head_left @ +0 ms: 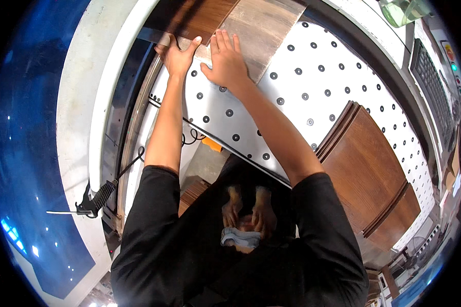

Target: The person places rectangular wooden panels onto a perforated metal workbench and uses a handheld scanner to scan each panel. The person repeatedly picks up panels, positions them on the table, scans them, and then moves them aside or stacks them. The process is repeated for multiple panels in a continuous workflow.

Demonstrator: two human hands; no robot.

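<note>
A dark brown wood-grain panel [192, 18] lies at the far side of a white table with black round studs [297, 97]. Against its right edge is a paler grey-brown wood-grain panel [261, 33]. My left hand [177, 59] is at the near edge of the panels, thumb and fingers spread; some fingertips are hard to make out. Just right of it, my right hand [226, 61] rests flat with fingers stretched out at the pale panel's near left part. Neither hand is wrapped round anything.
Brown wood panels [366, 163] lie stacked on the table at right. A black air-gun-like tool [98, 200] with a coiled cable hangs at left, beside a curved white rail [103, 102]. A black keyboard [431, 82] and a greenish see-through container [402, 13] are at far right.
</note>
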